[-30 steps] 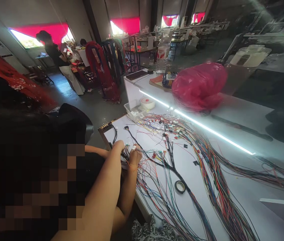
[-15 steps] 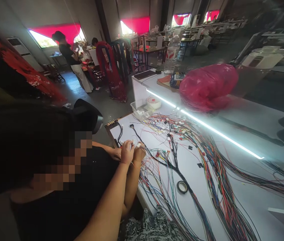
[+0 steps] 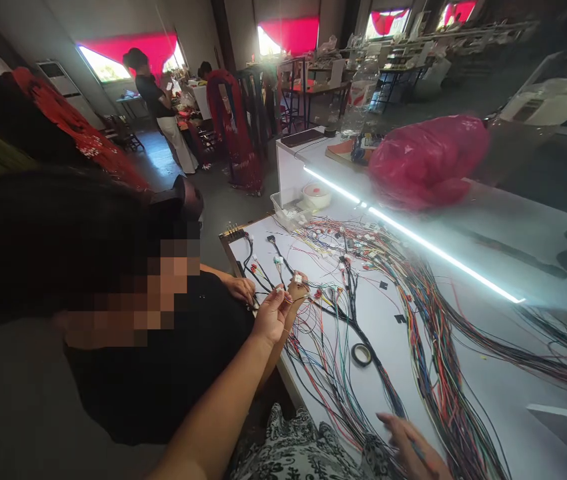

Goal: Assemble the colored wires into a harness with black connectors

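Observation:
My left hand [image 3: 270,319] is closed in a pinch on a small white connector [image 3: 279,291], with thin wires near its fingertips. Just beyond it, a co-worker's hand [image 3: 299,287] is at another white connector [image 3: 298,279]. That co-worker's other hand [image 3: 241,289] rests by the cables at the table's left edge. Low in the view, my right hand [image 3: 411,445] is over the wires beside the black-wrapped harness [image 3: 358,331]. Its fingers are blurred; bits of blue and red show at it, and whether it grips them is unclear.
A roll of black tape [image 3: 361,355] lies by the harness. Thick bundles of coloured wires [image 3: 443,353] run down the table's right side. A clear bin [image 3: 291,212] stands at the back below a lit strip [image 3: 413,253]. The co-worker's dark-clad body [image 3: 178,373] is close on my left.
My right hand has come into view at the bottom. My left hand, with the small white connector, now shows further right. The co-worker's left-side hand shows more clearly at the cables.

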Tool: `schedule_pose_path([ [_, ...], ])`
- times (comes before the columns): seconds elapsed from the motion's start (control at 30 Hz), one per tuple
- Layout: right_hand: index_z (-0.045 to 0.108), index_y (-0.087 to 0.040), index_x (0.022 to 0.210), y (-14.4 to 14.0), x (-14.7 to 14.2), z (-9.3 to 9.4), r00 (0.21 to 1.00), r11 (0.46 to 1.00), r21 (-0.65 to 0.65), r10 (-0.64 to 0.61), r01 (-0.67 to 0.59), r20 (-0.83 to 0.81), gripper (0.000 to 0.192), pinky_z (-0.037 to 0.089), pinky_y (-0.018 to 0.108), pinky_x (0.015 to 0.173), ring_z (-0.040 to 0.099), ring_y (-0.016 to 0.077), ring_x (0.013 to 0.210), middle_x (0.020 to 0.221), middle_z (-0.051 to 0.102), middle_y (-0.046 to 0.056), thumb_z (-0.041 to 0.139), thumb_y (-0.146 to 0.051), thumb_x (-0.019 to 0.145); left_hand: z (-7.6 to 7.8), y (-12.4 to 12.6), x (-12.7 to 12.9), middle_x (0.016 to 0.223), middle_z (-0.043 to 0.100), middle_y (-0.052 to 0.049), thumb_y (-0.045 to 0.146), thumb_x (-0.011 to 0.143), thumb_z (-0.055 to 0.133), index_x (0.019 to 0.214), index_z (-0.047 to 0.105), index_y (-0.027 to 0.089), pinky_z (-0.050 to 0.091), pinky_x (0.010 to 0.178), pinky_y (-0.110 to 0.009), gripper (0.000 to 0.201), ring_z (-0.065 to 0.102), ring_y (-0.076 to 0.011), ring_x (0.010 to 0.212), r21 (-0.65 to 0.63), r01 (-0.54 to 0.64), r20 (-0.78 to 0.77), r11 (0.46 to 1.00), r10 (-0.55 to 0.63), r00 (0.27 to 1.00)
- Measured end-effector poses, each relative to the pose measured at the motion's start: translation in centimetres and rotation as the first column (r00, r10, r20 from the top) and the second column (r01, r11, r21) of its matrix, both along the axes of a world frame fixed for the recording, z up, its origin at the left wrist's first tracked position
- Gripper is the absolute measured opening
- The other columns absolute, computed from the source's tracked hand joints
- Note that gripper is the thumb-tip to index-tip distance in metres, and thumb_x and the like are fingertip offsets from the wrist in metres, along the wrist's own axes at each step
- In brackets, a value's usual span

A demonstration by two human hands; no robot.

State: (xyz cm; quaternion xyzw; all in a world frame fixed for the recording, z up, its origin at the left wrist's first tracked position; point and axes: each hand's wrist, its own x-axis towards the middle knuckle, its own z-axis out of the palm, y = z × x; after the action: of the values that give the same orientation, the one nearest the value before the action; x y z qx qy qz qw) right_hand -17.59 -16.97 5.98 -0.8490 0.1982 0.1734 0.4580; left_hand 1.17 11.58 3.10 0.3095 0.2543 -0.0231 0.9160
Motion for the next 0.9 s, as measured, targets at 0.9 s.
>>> schedule_pose_path([
  [0.9,0.065,-0.021,0.087,12.1,14.8,2.5,0.867,0.959,-0.034,0.268,-0.280,0.420,0.017,0.044,0.031,0.071,0.059,0.0199,0.080,0.086,0.066,0.004,0.057,-0.037,0.086,3.8,-2.8,-3.2,0.088,0.068,-0.004,0.017,0.069,0.080,0.081,0.057,0.014,0.054,0.076,-0.022,0.026,0.066,-0.0117,0.080,-0.277,0.249,-0.088,0.928,-0.283,0.955],
])
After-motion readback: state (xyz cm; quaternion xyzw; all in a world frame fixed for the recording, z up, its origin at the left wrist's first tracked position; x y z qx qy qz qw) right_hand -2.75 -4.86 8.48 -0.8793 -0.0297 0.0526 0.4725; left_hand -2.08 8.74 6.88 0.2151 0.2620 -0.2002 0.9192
